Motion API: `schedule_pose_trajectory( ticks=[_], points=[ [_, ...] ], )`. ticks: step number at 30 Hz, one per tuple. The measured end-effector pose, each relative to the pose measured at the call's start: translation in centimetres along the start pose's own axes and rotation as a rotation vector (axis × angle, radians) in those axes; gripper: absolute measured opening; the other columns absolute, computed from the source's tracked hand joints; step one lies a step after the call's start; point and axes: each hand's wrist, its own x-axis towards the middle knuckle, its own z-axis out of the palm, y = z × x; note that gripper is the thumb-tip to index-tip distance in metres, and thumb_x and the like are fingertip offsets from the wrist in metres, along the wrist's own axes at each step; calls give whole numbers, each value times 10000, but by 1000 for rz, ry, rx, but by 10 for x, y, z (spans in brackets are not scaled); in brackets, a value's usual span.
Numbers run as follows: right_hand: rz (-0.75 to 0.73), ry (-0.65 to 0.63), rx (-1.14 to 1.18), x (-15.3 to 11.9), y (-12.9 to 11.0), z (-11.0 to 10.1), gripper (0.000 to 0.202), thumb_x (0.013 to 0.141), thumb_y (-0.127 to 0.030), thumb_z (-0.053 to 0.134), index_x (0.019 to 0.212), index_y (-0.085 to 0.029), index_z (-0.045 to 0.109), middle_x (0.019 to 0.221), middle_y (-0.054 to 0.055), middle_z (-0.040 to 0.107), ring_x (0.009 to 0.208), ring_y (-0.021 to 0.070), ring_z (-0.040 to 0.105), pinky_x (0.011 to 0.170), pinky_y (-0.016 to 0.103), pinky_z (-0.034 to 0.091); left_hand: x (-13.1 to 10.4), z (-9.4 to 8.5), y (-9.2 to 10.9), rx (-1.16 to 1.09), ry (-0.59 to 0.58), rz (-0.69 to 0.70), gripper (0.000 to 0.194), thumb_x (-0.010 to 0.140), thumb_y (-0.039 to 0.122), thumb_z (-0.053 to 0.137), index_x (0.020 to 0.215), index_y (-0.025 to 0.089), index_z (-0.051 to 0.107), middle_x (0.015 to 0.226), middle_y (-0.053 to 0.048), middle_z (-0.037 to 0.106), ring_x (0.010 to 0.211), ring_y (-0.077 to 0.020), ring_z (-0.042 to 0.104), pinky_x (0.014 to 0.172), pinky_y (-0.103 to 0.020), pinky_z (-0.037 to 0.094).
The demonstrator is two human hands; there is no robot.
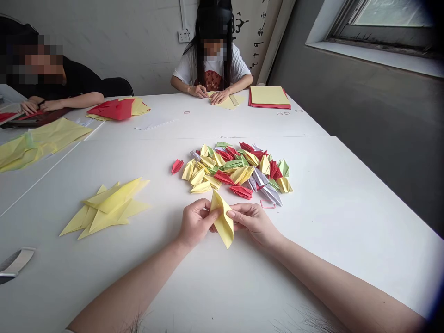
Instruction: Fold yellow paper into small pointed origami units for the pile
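Paper diamond pinched at both sides by left hand and right hand over tabletop, inward from its right edge, and judged light, flexible, easily creased, best held along folded sides.

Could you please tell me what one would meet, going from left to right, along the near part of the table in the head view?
Grey-and-white band, overlapping yellow papers, left hand, folded yellow sheet, right hand.

Faces of two people pixelated here; the grey strap runs off the left edge, the window cropped upper right.
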Motion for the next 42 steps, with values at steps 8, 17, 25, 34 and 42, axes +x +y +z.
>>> schedule_pose_trajectory(
  ticks=[8,17,25,34,42],
  points=[
    [-11,28,-51,0,-2,4,334,742,-474,696,852,-159,716,732,29,682,642,141,607,610,268,503,2,-2,4,120,26,133,250,783,391,640,700,160,594,661,8,593,557,-99,542,509,-194,435],
    [-15,41,-206,0,1,7,370,663,-451,764,831,-139,659,807,40,658,693,156,597,607,265,459,11,1,8,-63,-7,28,305,739,405,702,890,139,696,836,-93,743,809,-236,699,766,-335,537],
    [2,56,-206,2,5,6,392,627,-439,789,839,-142,644,856,53,670,742,183,629,632,282,483,10,-1,4,-60,2,29,280,765,398,678,865,137,698,888,-100,748,858,-247,701,818,-350,528],
    [23,79,-199,4,6,6,362,654,-479,756,768,-151,656,744,28,656,663,160,600,598,270,485,9,-1,5,-62,51,2,281,762,422,673,826,149,696,896,-98,747,823,-239,705,763,-332,541],
    [18,84,-186,5,8,3,339,645,-456,767,750,-153,655,723,27,669,636,159,601,574,269,463,7,-4,5,-50,20,2,314,766,421,672,890,134,696,916,-112,744,874,-249,697,788,-338,536]
  ],
)
